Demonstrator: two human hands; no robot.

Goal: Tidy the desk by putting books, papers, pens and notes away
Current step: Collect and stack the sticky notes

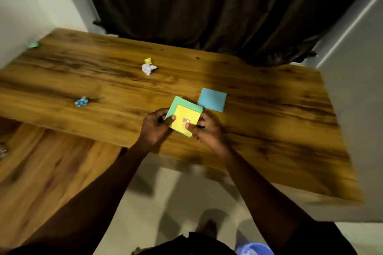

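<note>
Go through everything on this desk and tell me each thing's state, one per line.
Yellow square paper note: flat, atop the green one, pinched by left hand and right hand.
Green square paper note: flat, underneath, held.
Blue square paper note: flat on wooden desk, untouched.
Blue crumpled paper ball: loose.
White crumpled paper ball: beside yellow crumpled paper ball.
Green crumpled paper ball: far left edge.

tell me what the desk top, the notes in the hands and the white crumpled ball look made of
Desk top: wood or wood-look laminate, slight sheen; streaky brown grain, cannot tell which.
Note stack, pinched by left hand and right hand: thin matte paper, yellow over green, crisp flat edges.
White crumpled ball: paper, matte; sharp creases hold its shape.
</note>
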